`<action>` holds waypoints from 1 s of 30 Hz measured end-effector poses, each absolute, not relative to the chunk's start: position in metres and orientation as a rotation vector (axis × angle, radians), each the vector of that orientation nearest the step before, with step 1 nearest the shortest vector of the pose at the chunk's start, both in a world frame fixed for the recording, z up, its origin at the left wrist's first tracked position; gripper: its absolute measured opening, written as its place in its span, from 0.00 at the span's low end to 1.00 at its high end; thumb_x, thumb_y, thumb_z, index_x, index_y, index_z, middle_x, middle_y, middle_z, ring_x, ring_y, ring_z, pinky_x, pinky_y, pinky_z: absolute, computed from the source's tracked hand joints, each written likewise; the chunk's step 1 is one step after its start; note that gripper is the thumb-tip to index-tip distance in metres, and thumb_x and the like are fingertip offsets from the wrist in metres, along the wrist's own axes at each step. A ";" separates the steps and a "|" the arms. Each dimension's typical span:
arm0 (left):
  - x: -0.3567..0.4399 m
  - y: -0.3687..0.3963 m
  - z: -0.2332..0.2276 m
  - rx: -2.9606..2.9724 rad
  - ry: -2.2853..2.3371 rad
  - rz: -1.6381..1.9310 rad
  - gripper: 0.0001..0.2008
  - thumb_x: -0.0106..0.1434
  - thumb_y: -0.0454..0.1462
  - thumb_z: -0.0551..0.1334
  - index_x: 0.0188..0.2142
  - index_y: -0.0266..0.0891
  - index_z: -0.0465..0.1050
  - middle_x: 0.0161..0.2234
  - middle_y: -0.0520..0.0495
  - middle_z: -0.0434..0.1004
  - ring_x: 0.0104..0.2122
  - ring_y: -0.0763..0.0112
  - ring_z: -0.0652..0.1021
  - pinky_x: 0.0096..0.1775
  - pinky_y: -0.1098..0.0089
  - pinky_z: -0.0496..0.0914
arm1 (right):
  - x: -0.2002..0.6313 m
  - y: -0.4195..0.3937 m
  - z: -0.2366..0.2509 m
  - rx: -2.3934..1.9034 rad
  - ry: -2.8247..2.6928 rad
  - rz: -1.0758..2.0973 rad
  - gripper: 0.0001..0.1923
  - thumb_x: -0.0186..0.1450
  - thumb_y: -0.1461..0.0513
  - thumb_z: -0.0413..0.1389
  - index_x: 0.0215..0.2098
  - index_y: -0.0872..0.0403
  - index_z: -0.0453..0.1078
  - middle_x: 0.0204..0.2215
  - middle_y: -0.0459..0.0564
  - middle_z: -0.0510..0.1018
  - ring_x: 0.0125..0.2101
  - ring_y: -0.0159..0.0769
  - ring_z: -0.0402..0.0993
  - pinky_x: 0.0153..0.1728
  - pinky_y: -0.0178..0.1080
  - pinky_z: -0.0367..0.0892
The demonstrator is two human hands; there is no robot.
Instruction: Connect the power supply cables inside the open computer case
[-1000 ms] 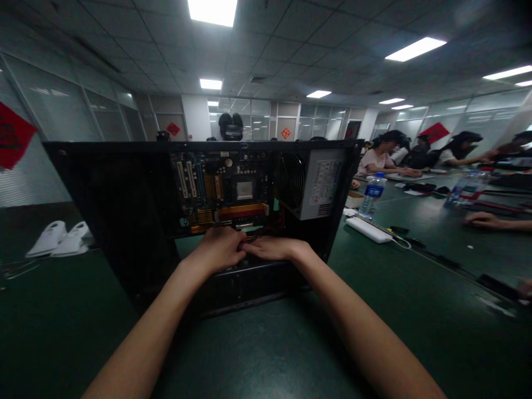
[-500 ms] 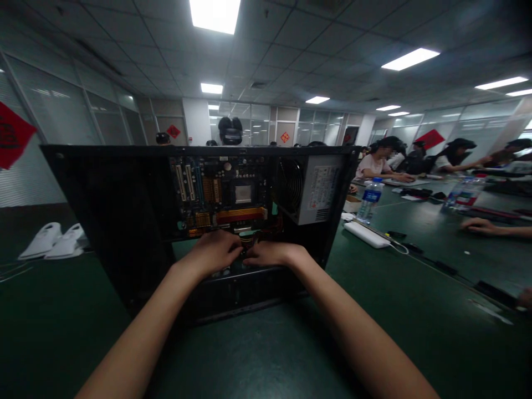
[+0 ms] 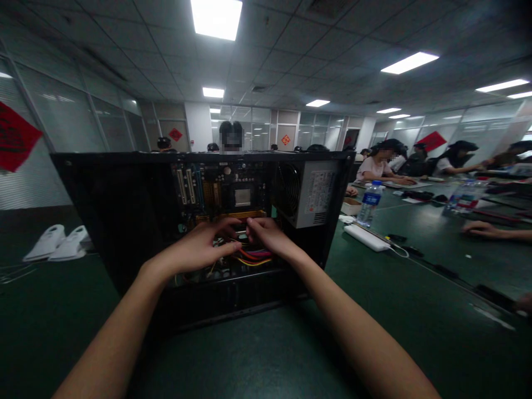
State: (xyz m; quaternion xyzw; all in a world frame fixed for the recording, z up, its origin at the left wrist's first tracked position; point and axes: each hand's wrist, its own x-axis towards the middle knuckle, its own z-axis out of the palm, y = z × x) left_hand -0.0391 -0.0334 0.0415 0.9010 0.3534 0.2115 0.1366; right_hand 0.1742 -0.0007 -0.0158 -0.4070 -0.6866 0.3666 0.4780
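Observation:
An open black computer case stands in front of me, its inside facing me. Both my hands reach into it, below the motherboard. My left hand has its thumb and fingers apart beside the coloured power cables. My right hand is closed, fingertips pinched together near the board's lower edge; what lies between them is hidden. Red, yellow and purple strands loop just under it. At the upper right of the case sits the power supply with its fan.
On the green table to the right are a water bottle, a white power strip and a small box. White slip-on shoes lie at left. Other people sit along the table; one person's hand rests at far right.
Both hands have risen from the bottom of the case toward the motherboard's lower edge. My left hand's fingers have spread, and the coloured cables now show below the hands.

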 end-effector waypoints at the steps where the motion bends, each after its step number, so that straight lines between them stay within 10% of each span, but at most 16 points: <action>1: -0.042 -0.037 0.046 2.612 1.009 0.615 0.28 0.66 0.51 0.60 0.61 0.44 0.68 0.55 0.44 0.77 0.53 0.60 0.77 0.57 0.60 0.69 | 0.173 0.000 -0.014 -0.958 -1.618 0.957 0.23 0.71 0.50 0.47 0.25 0.55 0.67 0.20 0.44 0.70 0.22 0.30 0.64 0.29 0.34 0.59; 15: -0.059 -0.073 0.082 2.373 0.877 0.769 0.24 0.62 0.47 0.67 0.55 0.42 0.74 0.49 0.45 0.80 0.45 0.60 0.81 0.48 0.61 0.76 | 0.173 -0.060 0.032 -0.880 -2.019 0.995 0.30 0.71 0.41 0.47 0.34 0.57 0.74 0.33 0.51 0.79 0.32 0.35 0.73 0.34 0.35 0.65; 21: -0.050 -0.079 0.082 2.509 0.817 0.754 0.22 0.63 0.45 0.66 0.54 0.42 0.74 0.50 0.46 0.80 0.48 0.60 0.79 0.52 0.62 0.74 | 0.173 -0.091 0.049 -1.031 -2.179 0.710 0.25 0.73 0.46 0.48 0.28 0.55 0.71 0.22 0.46 0.73 0.21 0.30 0.66 0.24 0.34 0.57; 30: -0.055 -0.086 0.086 2.481 0.749 0.784 0.24 0.62 0.43 0.68 0.56 0.42 0.73 0.51 0.44 0.79 0.49 0.58 0.79 0.52 0.59 0.75 | 0.171 -0.095 0.054 -0.775 -2.072 1.173 0.28 0.70 0.40 0.50 0.32 0.55 0.68 0.24 0.45 0.71 0.24 0.29 0.66 0.25 0.32 0.63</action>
